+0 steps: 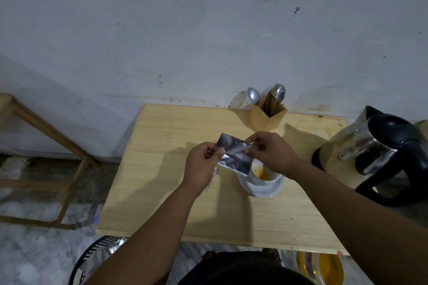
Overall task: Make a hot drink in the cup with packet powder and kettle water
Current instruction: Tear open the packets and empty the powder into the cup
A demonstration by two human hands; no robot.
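Note:
A silvery foil packet [234,155] is held above the white cup [266,177], pinched at its two sides. My left hand [202,164] grips its left edge and my right hand [273,152] grips its right edge. The packet's lower corner hangs over the cup's rim. Orange powder or residue shows inside the cup, which stands on a white saucer [264,190] on the wooden table [162,192]. The steel kettle [370,152] with a black lid and handle stands at the table's right edge.
A wooden holder [268,115] with spoons and forks stands at the back by the wall. A dark perforated basket [97,252] sits on the floor at the front left, a yellow container [328,268] under the table's right, a wooden frame [46,146] to the left.

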